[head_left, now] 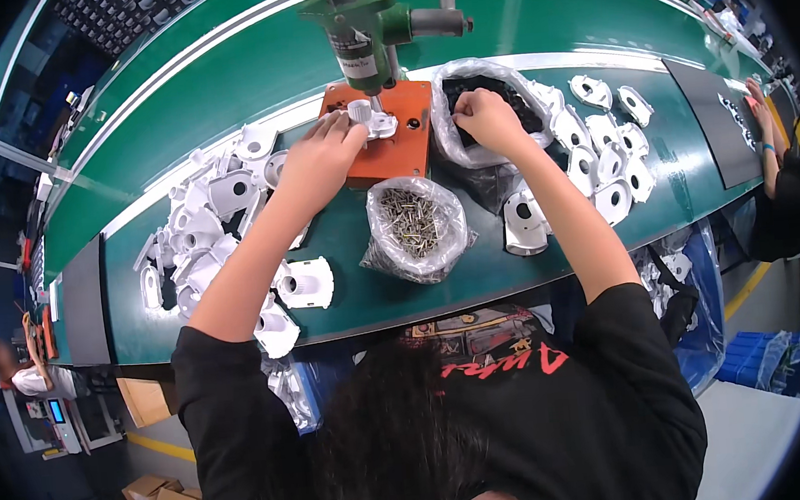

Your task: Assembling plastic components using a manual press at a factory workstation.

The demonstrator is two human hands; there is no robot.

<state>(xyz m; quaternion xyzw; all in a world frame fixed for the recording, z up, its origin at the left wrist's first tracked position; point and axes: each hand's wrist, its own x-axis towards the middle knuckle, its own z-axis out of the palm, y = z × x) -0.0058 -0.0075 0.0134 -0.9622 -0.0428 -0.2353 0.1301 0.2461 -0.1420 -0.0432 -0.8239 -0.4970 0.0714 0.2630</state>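
Observation:
An orange fixture block (396, 161) stands under a green bench press (360, 42). On the block lies a white plastic part (381, 125) with a ribbed round stub, directly below the press's tip. My left hand (325, 152) reaches in from the left, its fingers closed on that part's near side. My right hand (491, 119) is over a clear plastic bag (452, 138) of small black pieces (525, 113). Its fingertips are pinched together, and whatever is between them is hidden. Nearer to me sits another clear bag (460, 236), full of small metal pins (412, 223).
White plastic parts (197, 233) are heaped left of the block, and more white parts (599, 154) lie right of the bags. Dark mats (84, 298) cross the green bench (368, 318). Another person's arm (767, 141) shows at far right, and a person (29, 373) at far left.

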